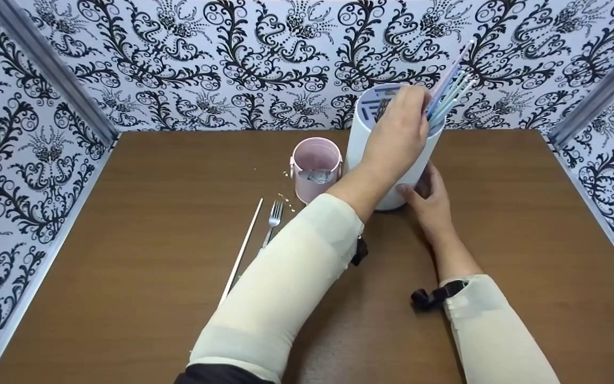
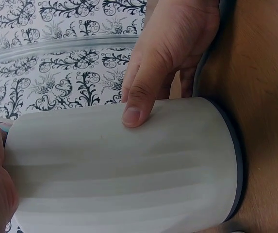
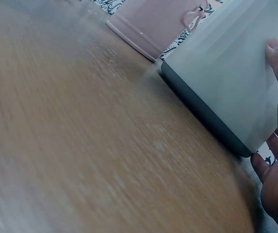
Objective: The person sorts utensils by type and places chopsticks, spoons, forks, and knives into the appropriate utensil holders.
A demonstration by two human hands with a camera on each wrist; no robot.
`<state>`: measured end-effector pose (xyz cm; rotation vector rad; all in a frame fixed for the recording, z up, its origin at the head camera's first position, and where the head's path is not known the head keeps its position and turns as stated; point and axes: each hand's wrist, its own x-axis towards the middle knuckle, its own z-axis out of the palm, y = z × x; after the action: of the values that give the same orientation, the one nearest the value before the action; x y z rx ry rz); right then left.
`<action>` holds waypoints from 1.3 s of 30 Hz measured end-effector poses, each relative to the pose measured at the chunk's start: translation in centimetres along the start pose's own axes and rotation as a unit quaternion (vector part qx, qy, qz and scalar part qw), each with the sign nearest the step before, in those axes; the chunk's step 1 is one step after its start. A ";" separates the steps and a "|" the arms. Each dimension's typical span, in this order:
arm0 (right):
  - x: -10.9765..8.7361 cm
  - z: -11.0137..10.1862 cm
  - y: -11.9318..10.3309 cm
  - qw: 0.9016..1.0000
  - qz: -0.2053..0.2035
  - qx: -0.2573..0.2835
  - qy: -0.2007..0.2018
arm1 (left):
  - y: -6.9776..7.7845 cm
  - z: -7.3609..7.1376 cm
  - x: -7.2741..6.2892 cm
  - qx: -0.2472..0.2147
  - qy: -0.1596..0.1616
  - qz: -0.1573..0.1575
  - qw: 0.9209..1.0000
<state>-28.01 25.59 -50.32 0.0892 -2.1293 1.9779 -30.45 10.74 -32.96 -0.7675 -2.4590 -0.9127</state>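
A tall white knife holder (image 1: 389, 186) with a slotted top stands toward the back of the table. My left hand (image 1: 400, 128) reaches across to its rim, fingers curled down beside a long pale chopstick (image 1: 453, 66) that rises higher than the other sticks; the fingertips are hidden. Several pale blue and green sticks (image 1: 452, 101) lean out of the holder's right side. Low on that side, my right hand (image 1: 435, 205) grips the holder, thumb on the near face and fingers behind. In the left wrist view the right thumb (image 2: 135, 109) presses the white wall.
A pink cup (image 1: 309, 186) with a shiny patch on its front stands just left of the holder. Nearer, a fork (image 1: 275, 214) and a long white stick (image 1: 242, 250) lie partly under the left sleeve. Small pale crumbs (image 1: 287, 201) dot the table. Patterned walls (image 1: 296, 64) enclose it.
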 end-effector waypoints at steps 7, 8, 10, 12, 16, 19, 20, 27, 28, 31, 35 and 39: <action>0.0 0.2 -0.1 0.999 0.007 0.035 -0.001 | 0.1 0.1 -0.2 0.029 0.003 0.000 1.000; 0.0 0.2 -0.1 0.999 0.006 0.035 0.000 | 0.1 0.2 -0.1 0.031 0.003 -0.001 1.000; 0.0 0.2 -0.1 0.999 0.004 0.037 0.001 | 0.2 0.2 -0.1 0.034 -0.002 -0.004 0.999; 0.0 0.2 -0.1 0.999 0.002 0.039 0.001 | 0.2 0.2 0.0 0.035 -0.008 -0.009 0.999; 0.1 0.2 0.0 0.999 -0.002 0.040 0.002 | 0.3 0.1 0.1 0.041 -0.017 -0.016 0.999; 0.1 0.2 0.1 0.999 -0.004 0.040 0.002 | 0.4 0.0 0.1 0.049 -0.025 -0.020 0.998; 0.1 0.2 0.1 0.999 -0.005 0.041 0.001 | 0.4 0.0 0.1 0.051 -0.028 -0.022 0.998; 0.1 0.2 0.1 0.999 -0.004 0.038 0.000 | 0.5 -0.1 0.1 0.061 -0.034 -0.026 0.997; 0.1 0.2 0.1 0.999 -0.004 0.038 0.000 | 0.4 0.0 0.1 0.061 -0.032 -0.026 0.997; 0.0 0.2 0.0 0.999 -0.001 0.033 -0.001 | 0.4 0.0 0.0 0.064 -0.028 -0.022 0.997; 0.0 0.2 0.0 1.000 0.002 0.030 -0.006 | 0.3 0.1 -0.1 0.062 -0.022 -0.015 0.998; 0.0 0.1 0.0 1.000 0.002 0.024 -0.006 | 0.3 0.2 -0.2 0.058 -0.021 -0.011 0.998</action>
<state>-27.98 25.47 -50.34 0.1041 -2.0916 2.0359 -30.13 10.97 -33.04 -0.7283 -2.5355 -0.7617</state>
